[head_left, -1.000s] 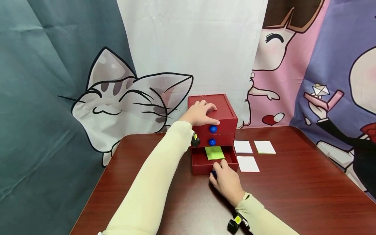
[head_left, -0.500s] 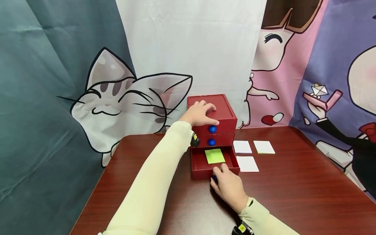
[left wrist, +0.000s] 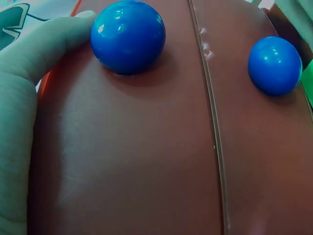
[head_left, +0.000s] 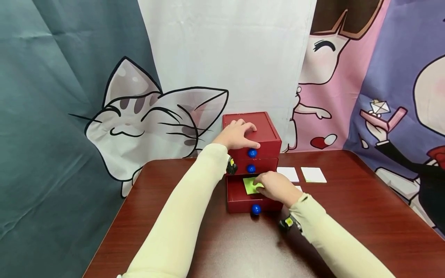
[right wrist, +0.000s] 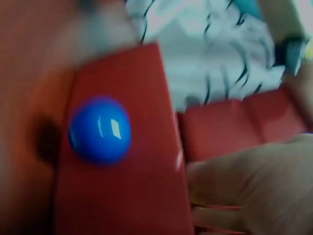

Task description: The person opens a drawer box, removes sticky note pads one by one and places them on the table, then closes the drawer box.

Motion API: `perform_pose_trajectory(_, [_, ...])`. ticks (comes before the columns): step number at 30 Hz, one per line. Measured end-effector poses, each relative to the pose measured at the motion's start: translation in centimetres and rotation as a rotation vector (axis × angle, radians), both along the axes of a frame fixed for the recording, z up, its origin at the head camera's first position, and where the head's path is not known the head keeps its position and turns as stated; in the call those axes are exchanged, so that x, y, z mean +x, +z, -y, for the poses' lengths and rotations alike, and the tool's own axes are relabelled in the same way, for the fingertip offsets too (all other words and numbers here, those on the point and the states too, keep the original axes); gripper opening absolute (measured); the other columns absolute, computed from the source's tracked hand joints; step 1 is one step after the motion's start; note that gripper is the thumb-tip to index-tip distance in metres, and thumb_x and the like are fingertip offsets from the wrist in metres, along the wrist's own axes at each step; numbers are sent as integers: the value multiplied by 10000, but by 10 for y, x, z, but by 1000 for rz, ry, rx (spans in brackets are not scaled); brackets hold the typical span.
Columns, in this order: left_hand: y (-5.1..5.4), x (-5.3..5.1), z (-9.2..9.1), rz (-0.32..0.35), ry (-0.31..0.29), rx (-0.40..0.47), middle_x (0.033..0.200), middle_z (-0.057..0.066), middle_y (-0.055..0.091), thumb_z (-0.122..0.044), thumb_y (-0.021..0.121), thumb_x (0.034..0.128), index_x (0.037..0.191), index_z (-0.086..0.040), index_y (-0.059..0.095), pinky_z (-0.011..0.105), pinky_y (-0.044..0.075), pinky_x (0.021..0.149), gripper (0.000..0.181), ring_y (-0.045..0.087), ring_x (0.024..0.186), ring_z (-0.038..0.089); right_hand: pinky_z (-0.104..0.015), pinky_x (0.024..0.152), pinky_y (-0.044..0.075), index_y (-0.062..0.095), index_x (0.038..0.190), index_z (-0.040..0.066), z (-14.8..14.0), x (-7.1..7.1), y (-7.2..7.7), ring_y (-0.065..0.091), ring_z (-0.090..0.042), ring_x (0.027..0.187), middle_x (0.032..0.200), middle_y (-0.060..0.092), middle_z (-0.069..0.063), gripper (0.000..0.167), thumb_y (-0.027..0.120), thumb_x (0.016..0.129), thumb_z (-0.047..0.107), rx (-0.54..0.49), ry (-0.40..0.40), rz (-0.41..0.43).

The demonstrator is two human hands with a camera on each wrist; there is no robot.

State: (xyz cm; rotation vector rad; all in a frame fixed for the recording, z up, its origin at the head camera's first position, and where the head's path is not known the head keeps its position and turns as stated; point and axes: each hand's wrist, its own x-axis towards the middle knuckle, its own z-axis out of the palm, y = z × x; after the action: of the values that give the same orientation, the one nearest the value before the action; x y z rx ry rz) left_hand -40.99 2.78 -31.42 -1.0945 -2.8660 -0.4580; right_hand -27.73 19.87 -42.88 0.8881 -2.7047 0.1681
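Note:
A small red cabinet with three drawers stands at the back of the table. My left hand rests on its top, fingers spread, thumb near the upper blue knob. The bottom drawer is pulled out, its own blue knob free of any hand. Inside lies a green sticky note pad. Over the drawer's right side reaches my right hand, its fingertips at the pad, which still lies flat. In the right wrist view, blur hides whether these fingertips touch it.
White square notes lie on the table to the right of the cabinet, one partly covered by my right hand. The brown table extends around it. A printed cloth hangs behind.
The bottom drawer slid further out towards me. My right hand then let go of its knob and moved up over the drawer to the green pad. The left hand stayed put.

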Motion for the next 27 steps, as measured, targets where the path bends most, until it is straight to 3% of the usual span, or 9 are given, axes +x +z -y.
perform_pose_trajectory(3, [0, 1, 0, 2, -7, 4, 1331, -14, 493, -667, 673, 837, 1350, -333, 541, 430, 449, 1010, 626, 406, 1228, 194, -335, 730, 581, 774, 972, 81, -9, -24, -8, 702, -160, 791, 900, 757, -17, 135, 804, 847, 123, 87, 164, 119])
perform_pose_trajectory(6, [0, 2, -2, -4, -13, 13, 1324, -11, 494, -657, 673, 841, 1339, -327, 544, 435, 452, 1006, 611, 408, 1222, 197, -317, 736, 572, 758, 1029, 66, -13, -42, -18, 684, -146, 794, 928, 750, -36, 218, 815, 839, 156, 145, 225, 159])
perform_pose_trajectory(10, [1, 1, -2, -16, -11, 15, 1318, -10, 495, -654, 671, 840, 1334, -328, 545, 432, 454, 1003, 605, 409, 1221, 197, -331, 755, 562, 727, 1119, 45, -10, -53, -25, 649, -157, 799, 931, 719, -54, 365, 837, 809, 203, 190, 188, 191])
perform_pose_trajectory(13, [2, 1, -1, -16, -6, 14, 1316, -9, 497, -655, 672, 839, 1336, -329, 545, 430, 458, 995, 608, 411, 1216, 198, -325, 709, 550, 713, 1119, 48, -8, -59, -32, 610, -146, 726, 836, 680, -17, 355, 818, 804, 174, 209, 151, 212])
perform_pose_trajectory(18, [3, 1, -2, -5, 3, 1, 1329, -14, 494, -662, 671, 838, 1346, -334, 541, 421, 453, 1002, 619, 407, 1222, 192, -313, 597, 513, 693, 962, 97, -6, -63, -37, 550, -132, 599, 674, 593, 41, 226, 806, 769, 129, 238, 98, 197])
perform_pose_trajectory(22, [2, 1, -2, -6, 13, -5, 1336, -23, 492, -664, 673, 837, 1352, -343, 538, 415, 451, 1008, 622, 404, 1228, 185, -343, 591, 539, 602, 840, 117, -2, -60, -37, 600, -176, 586, 633, 573, 14, 256, 838, 745, 142, 283, 85, 155])
perform_pose_trajectory(27, [1, 1, -1, -9, 12, -6, 1338, -25, 489, -661, 673, 841, 1355, -342, 536, 414, 452, 1008, 621, 404, 1225, 182, -367, 568, 552, 572, 819, 118, 2, -56, -38, 640, -213, 590, 627, 589, -17, 222, 783, 771, 70, 256, 47, 122])
